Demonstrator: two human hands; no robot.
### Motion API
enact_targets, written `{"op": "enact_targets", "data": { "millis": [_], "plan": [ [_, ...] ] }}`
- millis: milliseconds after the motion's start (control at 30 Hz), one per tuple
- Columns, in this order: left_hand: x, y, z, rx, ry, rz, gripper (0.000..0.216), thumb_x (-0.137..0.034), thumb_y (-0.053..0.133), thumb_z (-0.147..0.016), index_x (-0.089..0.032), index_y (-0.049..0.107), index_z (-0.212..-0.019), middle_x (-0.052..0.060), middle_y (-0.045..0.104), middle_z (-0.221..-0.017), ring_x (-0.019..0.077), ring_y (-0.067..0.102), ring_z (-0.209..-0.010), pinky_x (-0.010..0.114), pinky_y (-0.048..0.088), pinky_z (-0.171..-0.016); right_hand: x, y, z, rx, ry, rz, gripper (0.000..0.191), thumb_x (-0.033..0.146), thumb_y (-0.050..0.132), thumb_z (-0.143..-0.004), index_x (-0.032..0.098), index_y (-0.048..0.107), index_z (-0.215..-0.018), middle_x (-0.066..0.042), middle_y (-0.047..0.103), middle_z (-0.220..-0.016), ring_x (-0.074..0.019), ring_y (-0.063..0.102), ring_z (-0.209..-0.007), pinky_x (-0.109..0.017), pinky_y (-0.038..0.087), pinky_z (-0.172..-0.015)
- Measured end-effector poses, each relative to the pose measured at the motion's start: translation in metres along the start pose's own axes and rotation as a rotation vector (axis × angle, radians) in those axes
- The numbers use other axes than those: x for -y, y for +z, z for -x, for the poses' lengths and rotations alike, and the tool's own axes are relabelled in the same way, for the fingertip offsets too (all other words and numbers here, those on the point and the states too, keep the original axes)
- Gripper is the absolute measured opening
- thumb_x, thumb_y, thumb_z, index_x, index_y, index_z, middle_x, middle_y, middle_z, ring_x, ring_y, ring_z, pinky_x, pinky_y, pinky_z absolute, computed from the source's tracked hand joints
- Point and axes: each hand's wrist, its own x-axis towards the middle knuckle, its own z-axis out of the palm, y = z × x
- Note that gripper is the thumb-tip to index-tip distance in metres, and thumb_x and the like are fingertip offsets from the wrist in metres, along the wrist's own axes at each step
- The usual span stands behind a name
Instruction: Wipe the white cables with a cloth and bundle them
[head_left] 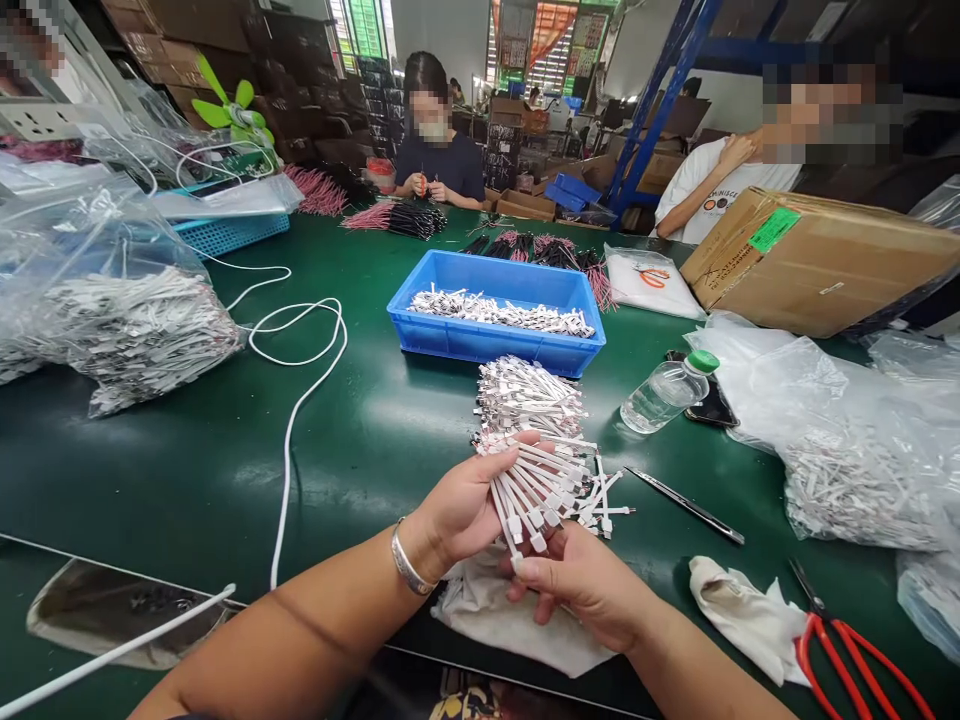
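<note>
My left hand (pixel 480 495) is closed round a fanned bunch of short white cables (pixel 536 487), thumb on top. At the lower ends of that bunch is my right hand (pixel 574 580), its thumb and fingers pinching the connector of one cable. Just beyond my hands lies a pile of the same white cables (pixel 529 395) on the green table. Behind the pile stands a blue bin (pixel 487 348) with more white cables in it. A white cloth (pixel 517 625) lies beneath my hands at the table's near edge.
On the right are a water bottle (pixel 664 395), a phone (pixel 712 405), a utility knife (pixel 686 505), red-handled scissors (pixel 840 640) and a carton (pixel 817 260). Bagged cables (pixel 150 330) and a looped white cord (pixel 289 450) lie left. Two people sit across the table.
</note>
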Motion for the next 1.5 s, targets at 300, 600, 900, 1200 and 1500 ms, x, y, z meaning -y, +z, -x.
{"op": "enact_targets", "data": {
  "millis": [300, 600, 900, 1200, 1500],
  "plan": [
    [0.002, -0.003, -0.003, -0.005, -0.026, -0.016, 0.033, -0.017, 0.05, -0.087, -0.015, 0.053, -0.119, 0.011, 0.062, -0.115, 0.0224, 0.064, -0.094, 0.04, 0.043, -0.094, 0.002, 0.01, -0.005, -0.045, -0.044, 0.024, 0.045, 0.045, 0.077, -0.066, 0.015, 0.063, -0.095, -0.003, 0.062, -0.082, -0.0143, 0.059, -0.069, -0.018, 0.041, -0.045],
    [0.003, 0.001, 0.0, -0.031, -0.058, -0.029, 0.039, -0.018, 0.05, -0.087, -0.018, 0.049, -0.125, 0.008, 0.066, -0.103, 0.0201, 0.065, -0.08, 0.036, 0.046, -0.081, 0.002, 0.015, -0.004, -0.106, 0.006, -0.119, 0.034, 0.043, 0.072, -0.073, 0.013, 0.064, -0.086, -0.004, 0.063, -0.078, -0.0109, 0.058, -0.065, -0.017, 0.041, -0.049],
    [0.003, -0.004, -0.002, -0.054, -0.066, -0.062, 0.032, -0.017, 0.05, -0.086, -0.016, 0.053, -0.118, 0.01, 0.064, -0.107, 0.0218, 0.065, -0.08, 0.038, 0.048, -0.077, -0.002, 0.025, 0.001, -0.24, -0.056, -0.074, 0.038, 0.042, 0.075, -0.069, 0.012, 0.064, -0.089, -0.004, 0.064, -0.077, -0.0115, 0.058, -0.063, -0.018, 0.039, -0.048],
    [0.003, -0.006, -0.003, 0.01, -0.069, -0.072, 0.029, -0.015, 0.048, -0.086, -0.012, 0.055, -0.114, 0.012, 0.064, -0.109, 0.0226, 0.066, -0.088, 0.04, 0.046, -0.086, -0.008, 0.019, 0.015, -0.247, -0.046, -0.206, 0.047, 0.055, 0.059, -0.081, 0.012, 0.062, -0.102, -0.007, 0.067, -0.083, -0.0119, 0.061, -0.065, -0.018, 0.044, -0.05],
    [0.003, -0.001, -0.007, -0.019, -0.044, -0.04, 0.026, -0.014, 0.045, -0.089, -0.011, 0.055, -0.113, 0.012, 0.067, -0.106, 0.0233, 0.066, -0.093, 0.042, 0.044, -0.093, -0.021, 0.026, 0.025, -0.191, 0.006, -0.093, 0.039, 0.048, 0.069, -0.075, 0.01, 0.064, -0.084, -0.008, 0.069, -0.081, -0.01, 0.064, -0.06, -0.017, 0.044, -0.05]
  ]
}}
